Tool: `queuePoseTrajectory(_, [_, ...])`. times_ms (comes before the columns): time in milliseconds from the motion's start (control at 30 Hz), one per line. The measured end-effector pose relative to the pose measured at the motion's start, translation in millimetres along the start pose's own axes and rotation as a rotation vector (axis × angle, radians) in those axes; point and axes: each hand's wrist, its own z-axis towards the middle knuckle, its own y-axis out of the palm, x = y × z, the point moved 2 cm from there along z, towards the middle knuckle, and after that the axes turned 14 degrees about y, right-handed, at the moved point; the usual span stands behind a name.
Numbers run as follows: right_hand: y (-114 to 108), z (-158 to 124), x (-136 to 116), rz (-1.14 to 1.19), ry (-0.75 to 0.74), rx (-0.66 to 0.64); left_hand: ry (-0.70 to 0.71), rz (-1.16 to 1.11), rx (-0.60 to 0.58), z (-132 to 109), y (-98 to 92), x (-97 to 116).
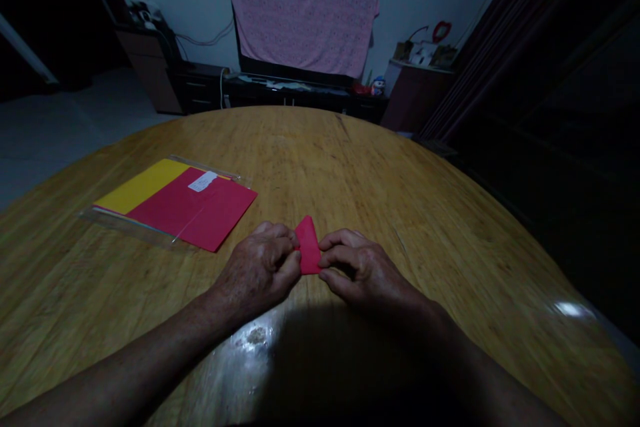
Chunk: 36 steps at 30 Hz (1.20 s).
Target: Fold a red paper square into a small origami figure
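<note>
A small folded piece of red paper (309, 247) is between my two hands, just over the wooden table. Its upper end slopes to a blunt point and its lower edge is straight. My left hand (267, 260) pinches the paper's left edge between thumb and curled fingers. On the other side, my right hand (357, 263) grips the right edge with thumb and fingertips. The fingers hide parts of both side edges. To the left of my left hand lies a clear plastic packet with red and yellow paper sheets (195, 207), a white label on it.
The round wooden table (350, 167) fills most of the view. Beyond its far edge, a pink patterned cloth (305, 17) hangs over a screen on a dark low cabinet (200, 90). A dark curtain (490, 47) hangs at the right.
</note>
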Motion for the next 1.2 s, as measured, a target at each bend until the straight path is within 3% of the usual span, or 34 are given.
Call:
queuePoseTrajectory(667, [1.3, -0.3, 0.6, 0.014, 0.024, 0.009, -0.004, 0.127, -0.079, -2.7, 3.1, 3.4])
queuePoseTrajectory(1200, [0.8, -0.5, 1.4, 0.005, -0.04, 0.059, 0.029, 0.149, -0.093, -3.9, 2.0, 1.0])
